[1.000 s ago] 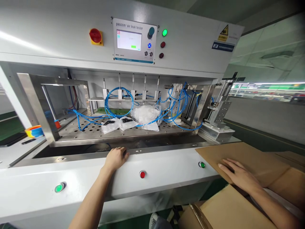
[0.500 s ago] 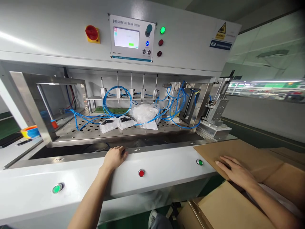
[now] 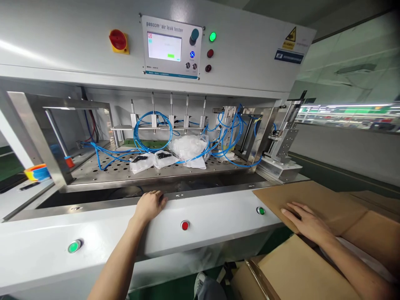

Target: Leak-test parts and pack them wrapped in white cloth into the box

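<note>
Your hands rested on the air leak tester (image 3: 150, 81) and carton (image 3: 300, 266)
Your left hand (image 3: 150, 206) lay loosely curled on the steel front lip (image 3: 200, 195), holding nothing; your right hand (image 3: 304, 223), fingers (image 3: 292, 212) spread open, seemed to press the cardboard flap (image 3: 312, 196) down

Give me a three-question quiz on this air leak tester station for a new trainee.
1. True or false: the left hand rests on the front edge of the air leak tester.
2. Multiple choice: what lies under the right hand? A) a cardboard box flap B) a plastic bag C) a steel plate
3. Fill in the colour: the push button between the two green push buttons is ____.

Key: 1 true; 2 A; 3 red.
</note>
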A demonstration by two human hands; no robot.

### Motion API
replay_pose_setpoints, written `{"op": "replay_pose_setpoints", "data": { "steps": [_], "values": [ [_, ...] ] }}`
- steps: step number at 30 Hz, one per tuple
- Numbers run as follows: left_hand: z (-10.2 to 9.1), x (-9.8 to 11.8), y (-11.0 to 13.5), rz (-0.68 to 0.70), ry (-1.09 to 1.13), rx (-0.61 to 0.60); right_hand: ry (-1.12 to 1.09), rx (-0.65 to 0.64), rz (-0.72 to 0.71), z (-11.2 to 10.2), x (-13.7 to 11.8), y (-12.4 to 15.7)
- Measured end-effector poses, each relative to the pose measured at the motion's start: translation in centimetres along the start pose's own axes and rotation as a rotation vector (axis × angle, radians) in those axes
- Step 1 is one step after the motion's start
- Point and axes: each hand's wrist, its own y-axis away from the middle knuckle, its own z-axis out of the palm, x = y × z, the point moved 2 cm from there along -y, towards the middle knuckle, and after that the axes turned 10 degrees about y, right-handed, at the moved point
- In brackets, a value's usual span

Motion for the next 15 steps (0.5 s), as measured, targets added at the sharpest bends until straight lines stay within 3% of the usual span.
{"op": "replay_pose_setpoints", "data": {
  "steps": [8, 15],
  "values": [
    [-0.3, 0.2, 0.1, -0.004, 0.001, -0.019, -0.067, 0.063, 0.006, 1.0, 0.7, -0.5],
    [-0.1, -0.2, 0.0, -0.003, 0.014, -0.032, 0.163, 0.064, -0.056, 0.2, 0.7, -1.9]
  ]
}}
